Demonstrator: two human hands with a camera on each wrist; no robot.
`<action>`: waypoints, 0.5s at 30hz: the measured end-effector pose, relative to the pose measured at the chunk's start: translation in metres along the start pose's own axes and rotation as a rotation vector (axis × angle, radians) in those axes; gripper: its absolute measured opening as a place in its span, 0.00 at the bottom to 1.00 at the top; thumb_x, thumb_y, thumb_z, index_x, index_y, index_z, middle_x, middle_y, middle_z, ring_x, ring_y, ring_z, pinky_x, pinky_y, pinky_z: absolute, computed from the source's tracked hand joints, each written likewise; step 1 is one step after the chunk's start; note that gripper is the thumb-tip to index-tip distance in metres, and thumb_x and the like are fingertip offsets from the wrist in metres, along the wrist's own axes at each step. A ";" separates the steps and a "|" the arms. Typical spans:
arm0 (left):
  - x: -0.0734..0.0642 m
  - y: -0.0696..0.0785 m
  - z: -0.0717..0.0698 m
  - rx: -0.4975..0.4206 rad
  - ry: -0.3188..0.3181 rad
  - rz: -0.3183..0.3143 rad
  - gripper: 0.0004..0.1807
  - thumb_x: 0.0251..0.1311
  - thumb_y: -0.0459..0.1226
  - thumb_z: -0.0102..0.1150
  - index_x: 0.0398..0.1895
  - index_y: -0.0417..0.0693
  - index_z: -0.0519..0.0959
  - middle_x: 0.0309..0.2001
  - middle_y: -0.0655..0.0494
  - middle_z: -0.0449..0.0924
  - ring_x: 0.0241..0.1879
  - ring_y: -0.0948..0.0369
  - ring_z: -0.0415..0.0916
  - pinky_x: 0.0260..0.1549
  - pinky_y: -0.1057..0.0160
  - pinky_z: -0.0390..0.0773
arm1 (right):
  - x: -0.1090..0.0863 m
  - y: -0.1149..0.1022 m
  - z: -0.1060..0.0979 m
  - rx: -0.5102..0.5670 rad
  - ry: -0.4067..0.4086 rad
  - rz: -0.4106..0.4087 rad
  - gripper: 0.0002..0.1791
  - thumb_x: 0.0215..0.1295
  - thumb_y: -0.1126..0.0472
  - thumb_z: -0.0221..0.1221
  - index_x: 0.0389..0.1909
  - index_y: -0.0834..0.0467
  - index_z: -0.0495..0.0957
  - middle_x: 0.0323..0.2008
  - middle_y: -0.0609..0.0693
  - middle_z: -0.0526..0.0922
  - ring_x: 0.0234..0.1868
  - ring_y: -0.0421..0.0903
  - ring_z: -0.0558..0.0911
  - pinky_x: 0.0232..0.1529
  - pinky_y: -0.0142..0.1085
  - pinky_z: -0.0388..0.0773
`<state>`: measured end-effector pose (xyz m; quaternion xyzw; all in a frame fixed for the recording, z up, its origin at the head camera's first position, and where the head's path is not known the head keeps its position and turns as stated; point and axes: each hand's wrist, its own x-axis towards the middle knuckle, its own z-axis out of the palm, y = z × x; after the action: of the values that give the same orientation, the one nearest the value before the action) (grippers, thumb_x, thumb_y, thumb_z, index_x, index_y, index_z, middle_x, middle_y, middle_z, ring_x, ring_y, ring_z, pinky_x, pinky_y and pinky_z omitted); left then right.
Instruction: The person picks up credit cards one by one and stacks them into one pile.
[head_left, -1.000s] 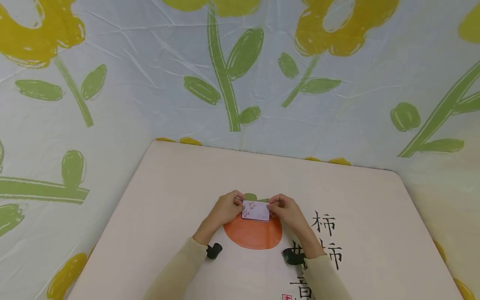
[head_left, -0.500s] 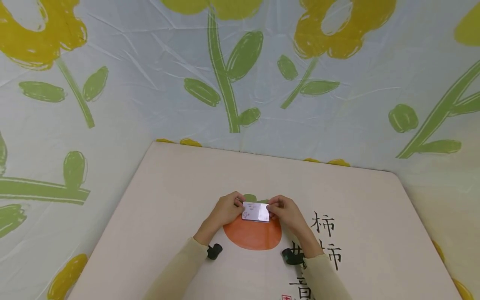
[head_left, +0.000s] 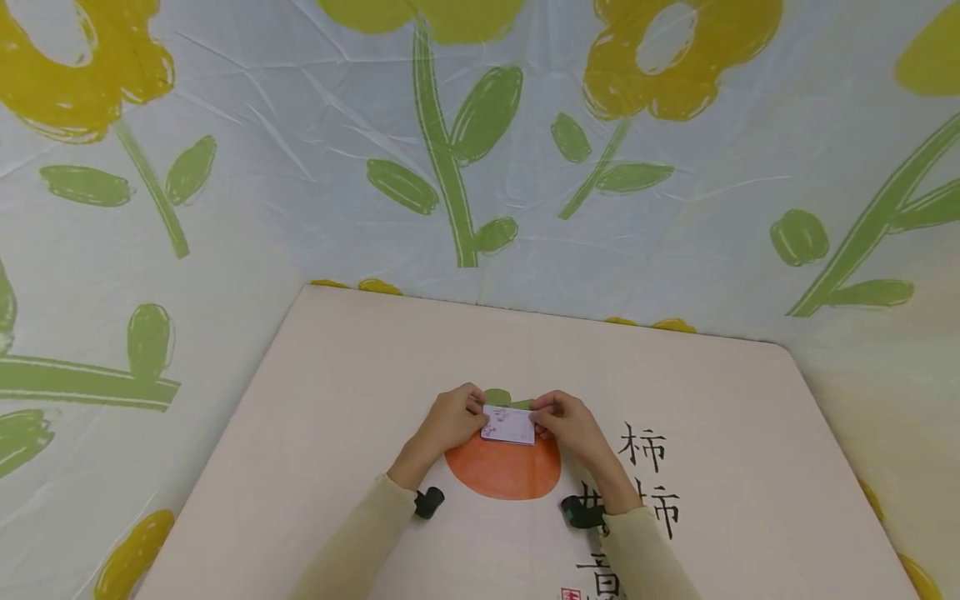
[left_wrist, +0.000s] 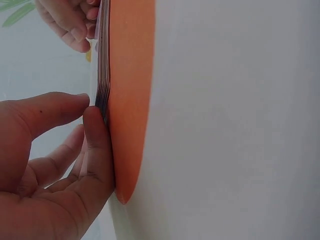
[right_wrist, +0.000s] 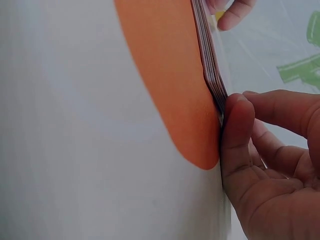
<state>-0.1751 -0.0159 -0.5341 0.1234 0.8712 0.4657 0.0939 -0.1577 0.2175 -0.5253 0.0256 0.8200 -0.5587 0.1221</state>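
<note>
A small stack of cards (head_left: 507,425), its top one white with a pinkish flower print, lies wide across the middle of the table over a printed orange fruit. My left hand (head_left: 454,415) pinches its left end and my right hand (head_left: 564,418) its right end, both with bent fingers. From the left wrist, the layered edge of the stack (left_wrist: 103,55) runs up from the thumb and a fingertip. The right wrist view has the same layered edge (right_wrist: 209,60) meeting the other hand's fingertips, close over the tabletop.
The pale table (head_left: 360,350) carries the printed orange fruit (head_left: 502,475) and black written characters (head_left: 643,450) on the right. Black wrist devices (head_left: 429,502) sit at both cuffs. Flower-printed cloth (head_left: 300,167) hangs behind and beside the table.
Both hands keep their hold on the stack and barely move. The bright reflection on the top card's right half has faded to a softer sheen. The head view has shifted slightly.
</note>
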 end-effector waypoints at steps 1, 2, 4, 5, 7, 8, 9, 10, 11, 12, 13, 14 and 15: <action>0.000 0.000 0.000 -0.004 0.000 -0.002 0.13 0.58 0.34 0.67 0.46 0.44 0.80 0.37 0.54 0.83 0.41 0.57 0.81 0.42 0.54 0.80 | 0.000 0.001 0.000 -0.003 0.001 0.000 0.09 0.67 0.67 0.61 0.46 0.66 0.78 0.34 0.57 0.81 0.32 0.51 0.80 0.36 0.36 0.81; 0.000 0.000 0.001 -0.007 0.001 -0.004 0.13 0.58 0.34 0.67 0.46 0.44 0.80 0.37 0.53 0.83 0.41 0.57 0.81 0.42 0.54 0.80 | 0.000 0.001 -0.001 -0.005 0.003 0.001 0.10 0.68 0.67 0.61 0.46 0.66 0.78 0.34 0.57 0.81 0.32 0.51 0.80 0.36 0.36 0.81; 0.001 0.000 0.001 -0.013 -0.004 -0.011 0.13 0.58 0.34 0.68 0.46 0.44 0.80 0.37 0.54 0.83 0.41 0.57 0.81 0.42 0.54 0.79 | 0.000 0.002 -0.001 -0.008 0.007 0.003 0.10 0.68 0.67 0.61 0.47 0.67 0.78 0.34 0.57 0.81 0.32 0.51 0.80 0.36 0.36 0.81; 0.001 0.000 0.002 -0.013 -0.008 -0.014 0.13 0.58 0.34 0.68 0.46 0.44 0.80 0.37 0.54 0.83 0.41 0.57 0.81 0.42 0.55 0.79 | 0.000 0.003 -0.001 -0.010 0.009 0.003 0.10 0.68 0.67 0.61 0.47 0.67 0.78 0.34 0.57 0.82 0.32 0.51 0.80 0.36 0.36 0.81; 0.001 0.000 0.002 -0.015 -0.013 -0.018 0.14 0.57 0.34 0.68 0.46 0.44 0.80 0.36 0.55 0.83 0.40 0.57 0.81 0.41 0.55 0.79 | -0.001 0.004 -0.001 -0.020 0.012 -0.002 0.10 0.68 0.67 0.61 0.47 0.66 0.78 0.33 0.56 0.82 0.32 0.50 0.80 0.36 0.35 0.81; 0.001 0.000 0.002 -0.015 -0.015 -0.020 0.14 0.57 0.34 0.68 0.46 0.44 0.80 0.36 0.55 0.83 0.40 0.58 0.81 0.41 0.56 0.79 | -0.001 0.004 -0.002 -0.023 0.012 -0.004 0.10 0.68 0.67 0.62 0.47 0.66 0.78 0.33 0.56 0.82 0.32 0.50 0.80 0.36 0.35 0.81; 0.001 0.000 0.002 -0.015 -0.016 -0.020 0.14 0.57 0.34 0.68 0.46 0.44 0.80 0.36 0.55 0.83 0.40 0.58 0.81 0.41 0.56 0.80 | -0.001 0.005 -0.002 -0.025 0.011 -0.006 0.10 0.68 0.67 0.62 0.47 0.66 0.78 0.33 0.56 0.82 0.32 0.50 0.80 0.36 0.35 0.80; 0.001 0.000 0.002 -0.013 -0.016 -0.019 0.14 0.57 0.34 0.68 0.46 0.44 0.80 0.36 0.55 0.83 0.40 0.58 0.81 0.41 0.56 0.80 | -0.001 0.005 -0.002 -0.026 0.010 -0.008 0.10 0.68 0.67 0.62 0.47 0.66 0.78 0.34 0.56 0.82 0.32 0.50 0.80 0.36 0.35 0.80; 0.001 0.000 0.001 -0.012 -0.016 -0.020 0.14 0.57 0.34 0.68 0.46 0.44 0.80 0.36 0.55 0.83 0.40 0.58 0.81 0.40 0.56 0.80 | -0.001 0.005 -0.002 -0.026 0.010 -0.010 0.10 0.68 0.66 0.62 0.47 0.66 0.78 0.34 0.56 0.82 0.32 0.50 0.80 0.36 0.35 0.80; 0.001 0.000 0.001 -0.013 -0.017 -0.025 0.14 0.57 0.34 0.68 0.46 0.44 0.80 0.36 0.55 0.83 0.40 0.58 0.81 0.41 0.56 0.80 | -0.001 0.005 -0.003 -0.023 0.008 -0.011 0.10 0.68 0.66 0.62 0.47 0.66 0.78 0.34 0.56 0.82 0.32 0.50 0.80 0.36 0.35 0.80; 0.001 0.000 0.000 -0.013 -0.018 -0.027 0.14 0.57 0.35 0.68 0.47 0.44 0.80 0.36 0.56 0.83 0.40 0.58 0.81 0.41 0.56 0.80 | -0.001 0.005 -0.003 -0.016 0.008 -0.010 0.10 0.69 0.66 0.62 0.47 0.66 0.78 0.34 0.56 0.82 0.32 0.50 0.80 0.37 0.35 0.80; 0.000 0.000 -0.001 -0.015 -0.019 -0.026 0.14 0.57 0.35 0.68 0.47 0.44 0.80 0.36 0.56 0.83 0.40 0.58 0.81 0.41 0.56 0.80 | -0.002 0.004 -0.004 -0.011 0.007 -0.009 0.10 0.69 0.65 0.62 0.47 0.66 0.78 0.35 0.57 0.82 0.33 0.50 0.81 0.37 0.35 0.80; -0.001 0.001 -0.002 -0.014 -0.022 -0.025 0.15 0.58 0.36 0.68 0.47 0.44 0.80 0.36 0.56 0.83 0.40 0.59 0.81 0.42 0.56 0.80 | -0.003 0.004 -0.005 -0.008 0.008 -0.007 0.10 0.69 0.65 0.62 0.47 0.65 0.78 0.35 0.57 0.83 0.33 0.50 0.81 0.37 0.36 0.80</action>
<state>-0.1748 -0.0172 -0.5326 0.1171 0.8684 0.4691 0.1101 -0.1552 0.2234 -0.5265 0.0246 0.8227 -0.5557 0.1170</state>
